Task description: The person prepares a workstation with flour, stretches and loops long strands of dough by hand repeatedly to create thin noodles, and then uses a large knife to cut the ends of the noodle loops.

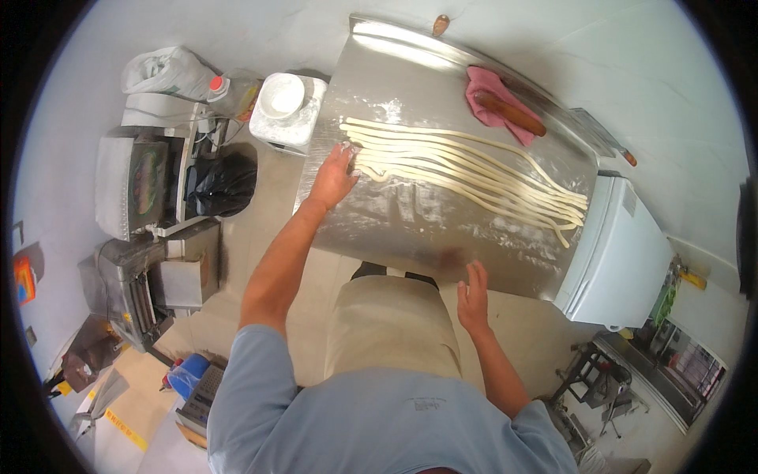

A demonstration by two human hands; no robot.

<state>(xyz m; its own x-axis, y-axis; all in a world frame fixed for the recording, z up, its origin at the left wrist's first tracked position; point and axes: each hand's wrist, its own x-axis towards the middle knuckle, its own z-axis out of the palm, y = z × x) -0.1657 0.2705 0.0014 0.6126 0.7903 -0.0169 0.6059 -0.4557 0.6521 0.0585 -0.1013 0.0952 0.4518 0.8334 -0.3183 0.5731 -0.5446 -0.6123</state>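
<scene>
Several long dough ropes [450,163] lie side by side across a floured stainless steel table [379,219], bunching closer at their right ends. My left hand [336,175] is at their left ends, its fingertips floury and touching or just over the dough; whether it grips any rope is hidden. Near the table's front edge, my right hand [474,296] hovers with fingers apart and nothing in it. A wooden rolling pin [510,114] rests on a pink cloth [487,89] near the back edge.
Left of the table, a white bowl of flour [282,96] stands on a floury white container [308,106]. Beside it is a plastic jug with a red cap [234,95]. A white chest-like appliance [616,255] adjoins the table's right side. A scraper-like tool [604,136] is at the back wall.
</scene>
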